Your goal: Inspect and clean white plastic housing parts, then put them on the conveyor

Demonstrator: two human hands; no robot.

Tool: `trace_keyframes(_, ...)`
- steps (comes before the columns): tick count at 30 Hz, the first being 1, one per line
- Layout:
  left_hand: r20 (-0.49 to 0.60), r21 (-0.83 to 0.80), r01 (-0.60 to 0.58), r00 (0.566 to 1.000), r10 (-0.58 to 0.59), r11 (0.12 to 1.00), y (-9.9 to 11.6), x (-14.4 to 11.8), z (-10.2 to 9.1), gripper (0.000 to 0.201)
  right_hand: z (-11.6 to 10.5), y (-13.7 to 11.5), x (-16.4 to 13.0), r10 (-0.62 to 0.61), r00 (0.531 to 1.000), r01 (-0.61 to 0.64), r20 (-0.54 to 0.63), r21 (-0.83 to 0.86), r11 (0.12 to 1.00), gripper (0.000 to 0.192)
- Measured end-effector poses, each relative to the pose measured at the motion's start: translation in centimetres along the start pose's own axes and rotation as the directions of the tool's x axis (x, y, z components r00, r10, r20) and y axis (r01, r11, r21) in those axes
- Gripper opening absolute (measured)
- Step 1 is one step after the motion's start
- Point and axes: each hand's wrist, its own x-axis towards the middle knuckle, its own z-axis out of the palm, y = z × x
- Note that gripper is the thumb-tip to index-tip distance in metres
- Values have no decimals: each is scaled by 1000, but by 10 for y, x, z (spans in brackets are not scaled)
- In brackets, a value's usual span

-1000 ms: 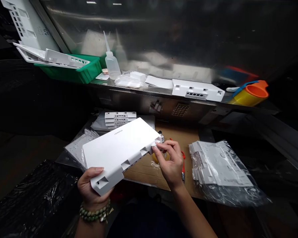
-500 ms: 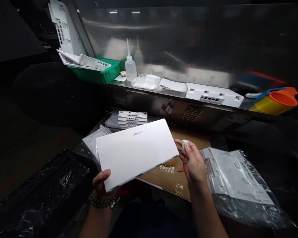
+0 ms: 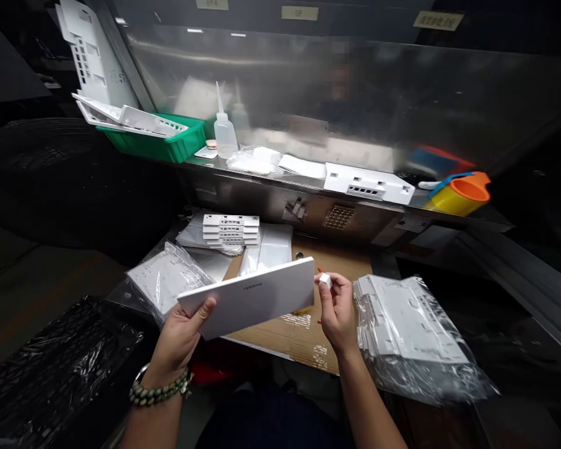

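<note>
Partly hidden white piece (image 3: 325, 280), right hand (image 3: 337, 308) pinching

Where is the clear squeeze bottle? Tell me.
In the head view the squeeze bottle stands upright on the metal shelf at upper left, just right of the green bin and left of a small plastic bag.

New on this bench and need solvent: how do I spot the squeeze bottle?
Look along the steel shelf at the back. Just right of the green bin stands the squeeze bottle, upright. It alone is clear with a long thin nozzle; its neighbours are flat white parts.
</note>
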Motion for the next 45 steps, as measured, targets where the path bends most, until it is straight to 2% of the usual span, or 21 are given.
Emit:
trace_keyframes(3,51,72,-110,993,107,991,-4,-5,-1,41,-13,3,4,46,995,-44,-87,21,999,30)
trace_keyframes(6,127,65,-132,984,123,989,-3,-9,2,41,-24,1,8,125,989,-120,-83,65,991,35)
trace_keyframes(10,164,101,-183,973,165,978,2,-12,10,27,-27,-7,10,269,962,-272,43,196,942,35)
trace_keyframes(13,252,161,-275,940,230,948,3,-14,14,19,-22,-10,9,392,902,-432,182,350,831,39)
trace_keyframes(15,328,193,-333,908,259,923,4,-14,14,15,-18,-10,8,439,870,-493,225,391,777,43)
trace_keyframes(17,363,204,-337,898,249,919,6,-14,13,15,-15,-9,6,456,862,-506,221,414,757,42)
trace_keyframes(19,366,175,-328,897,248,928,6,-13,13,21,-13,-8,4,434,880,-473,193,437,765,37)
trace_keyframes(21,342,124,-371,887,311,920,4,-14,15,36,-13,-10,2,375,913,-406,162,455,792,32)
trace_keyframes(23,255,16,-404,886,387,915,0,-16,20,57,-13,-13,-2,304,946,-322,113,446,835,29)
trace_keyframes(25,109,-204,-296,940,322,933,-6,-18,26,73,-13,-16,-6,238,970,-237,50,411,880,27)
trace_keyframes(26,80,-335,-178,973,216,926,-8,-18,28,77,-13,-18,-8,207,978,-202,29,393,897,26)
trace_keyframes(27,105,-439,-25,991,79,898,-10,-16,30,80,-14,-18,-10,181,983,-177,25,385,906,25)
trace_keyframes(28,166,-500,129,985,-52,856,-11,-13,30,79,-14,-19,-12,161,986,-163,38,389,906,24)
trace_keyframes(30,312,-497,375,919,-242,783,-11,-5,30,74,-16,-16,-15,138,987,-160,85,413,897,23)
trace_keyframes(32,378,-460,498,859,-346,735,-6,5,30,63,-20,-12,-15,127,984,-168,125,416,894,23)
trace_keyframes(34,381,-452,539,837,-392,711,2,11,31,56,-25,-7,-10,124,979,-178,163,379,908,22)
trace_keyframes(36,376,-451,556,828,-417,698,11,13,35,59,-31,-4,-3,114,980,-159,163,297,942,21)
trace_keyframes(39,355,-478,545,837,-416,689,21,12,45,58,-39,-5,9,-17,999,15,-40,-44,999,24)
trace_keyframes(41,339,-502,527,849,-405,686,25,10,51,57,-39,-11,11,-127,976,77,-176,-262,962,27)
trace_keyframes(43,321,-523,505,863,-390,686,26,9,55,56,-32,-20,4,-109,973,58,-202,-241,969,29)
trace_keyframes(45,294,-541,476,879,-374,693,25,7,59,56,-18,-31,-9,-35,995,27,-95,-81,996,28)
